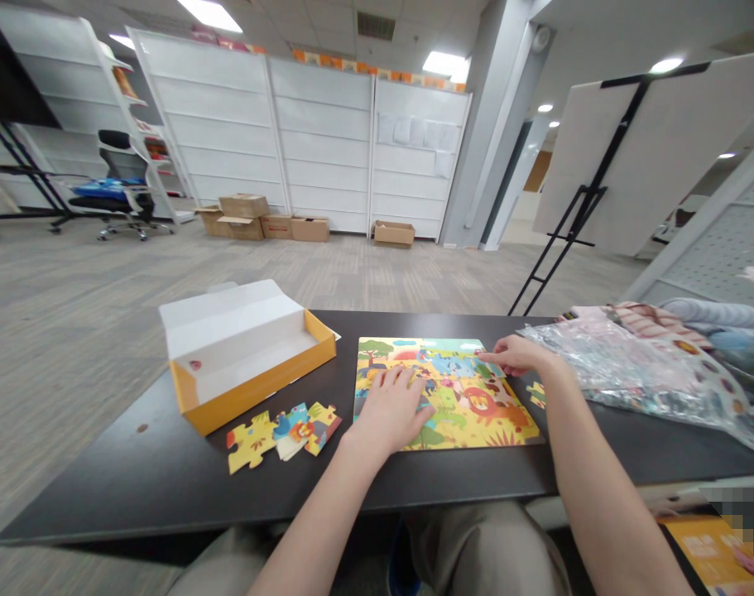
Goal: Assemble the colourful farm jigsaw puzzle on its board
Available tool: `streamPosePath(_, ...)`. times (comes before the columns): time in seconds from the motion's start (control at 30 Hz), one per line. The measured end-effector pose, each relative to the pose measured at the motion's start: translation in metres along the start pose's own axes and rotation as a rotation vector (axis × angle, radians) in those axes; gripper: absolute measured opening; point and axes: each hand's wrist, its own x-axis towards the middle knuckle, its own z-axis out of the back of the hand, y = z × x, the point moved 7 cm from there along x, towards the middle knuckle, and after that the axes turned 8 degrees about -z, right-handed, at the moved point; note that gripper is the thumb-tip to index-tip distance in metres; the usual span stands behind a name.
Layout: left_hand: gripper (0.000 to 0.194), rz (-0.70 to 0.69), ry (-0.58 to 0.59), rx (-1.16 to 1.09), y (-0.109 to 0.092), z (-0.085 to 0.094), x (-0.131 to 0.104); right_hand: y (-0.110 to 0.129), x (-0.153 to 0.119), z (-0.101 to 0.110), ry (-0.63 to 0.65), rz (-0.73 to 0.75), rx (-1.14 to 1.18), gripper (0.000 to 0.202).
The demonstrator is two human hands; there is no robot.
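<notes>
A colourful animal puzzle board (451, 426) lies flat on the black table. My left hand (392, 410) rests palm down over its left part, fingers spread and holding nothing. At the board's upper right edge, my right hand (516, 356) touches the surface with its index finger extended; whether a piece is under the fingertips cannot be made out. Several loose puzzle pieces (252, 439) lie left of the board, some overlapping. One more loose piece (536, 394) sits just right of the board, beside my right forearm.
An open yellow box (258, 385) with a white lid stands on the table's left (134, 480). Clear plastic bags (625, 364) with fabric items fill the right side. Beyond are an easel (575, 215), cardboard boxes (237, 219) and an office chair (119, 186).
</notes>
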Motion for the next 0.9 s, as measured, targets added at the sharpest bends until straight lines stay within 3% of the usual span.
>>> streamPosePath(0.5, 0.045, -0.002, -0.002, 0.003, -0.0001, -0.0004, 0.0002, -0.0016, 0.0065, -0.003, -0.02, 0.003, -0.025, 0.058)
streamPosePath(0.9, 0.043, 0.001, -0.008, -0.013, 0.0004, 0.0008, 0.0009, -0.0057, 0.0097, -0.0018, -0.008, -0.005, 0.036, 0.042)
